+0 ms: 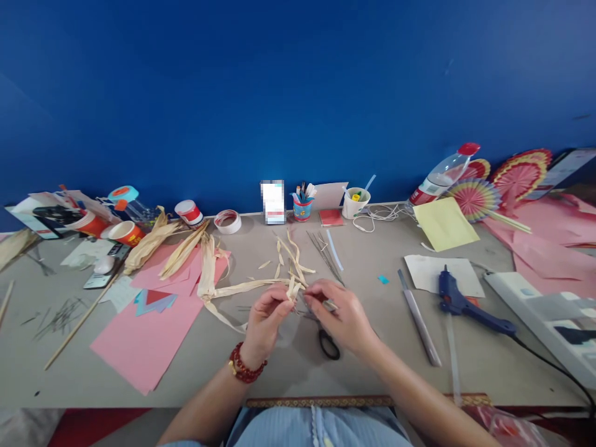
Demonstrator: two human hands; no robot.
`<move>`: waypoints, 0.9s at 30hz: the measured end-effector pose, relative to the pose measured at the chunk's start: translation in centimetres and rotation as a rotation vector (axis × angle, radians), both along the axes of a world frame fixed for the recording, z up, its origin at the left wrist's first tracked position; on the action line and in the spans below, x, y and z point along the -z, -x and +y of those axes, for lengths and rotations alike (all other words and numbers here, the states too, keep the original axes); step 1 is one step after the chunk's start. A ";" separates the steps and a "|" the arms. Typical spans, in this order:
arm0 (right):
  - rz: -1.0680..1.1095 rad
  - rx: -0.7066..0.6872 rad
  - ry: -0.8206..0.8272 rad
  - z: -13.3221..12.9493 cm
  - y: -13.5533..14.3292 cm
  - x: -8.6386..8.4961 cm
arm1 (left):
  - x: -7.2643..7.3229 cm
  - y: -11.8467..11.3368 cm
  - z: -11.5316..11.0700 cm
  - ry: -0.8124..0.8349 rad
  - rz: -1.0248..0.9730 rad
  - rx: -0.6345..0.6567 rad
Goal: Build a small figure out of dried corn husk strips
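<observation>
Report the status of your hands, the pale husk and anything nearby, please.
Left hand pinching pale husk. Right hand close beside, grip unclear. Black-handled scissors on table, near right hand.

1. Bare, human left grip [267, 316]: thumb [282, 308] and index fingertip drawn together in a pinch; the other fingers curl in behind; the thumb side faces the camera.
2. Left wrist [254, 354]: circled just below by a dark red bracelet of round beads [246, 371]; nearly in line with the forearm.
3. Bare left forearm [205, 403]: slants up and rightward from the bottom edge.
4. Bare, human right grip [343, 313]: fingers bent, their tips turned inward toward the left grip; the two are near each other but apart.
5. Bare right forearm [419, 385]: slants up and leftward from the bottom edge; longer in view than the left.
</observation>
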State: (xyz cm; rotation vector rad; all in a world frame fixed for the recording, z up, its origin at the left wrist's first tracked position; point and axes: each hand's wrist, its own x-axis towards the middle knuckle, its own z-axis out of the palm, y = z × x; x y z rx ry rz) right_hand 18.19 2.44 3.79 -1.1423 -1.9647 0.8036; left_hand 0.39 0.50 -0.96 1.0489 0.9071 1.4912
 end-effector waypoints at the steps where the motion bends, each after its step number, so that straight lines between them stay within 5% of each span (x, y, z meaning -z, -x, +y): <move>1: 0.070 -0.016 0.002 -0.6 0.4 -0.4 | 0.0 0.0 0.0 0.001 -0.020 -0.014; 9: 0.200 0.013 0.026 -2.0 2.7 -0.2 | 0.3 0.0 -0.1 0.017 -0.103 -0.023; 27: 0.276 0.005 0.109 -1.9 2.7 0.8 | -0.5 0.1 -0.2 0.181 -0.178 0.064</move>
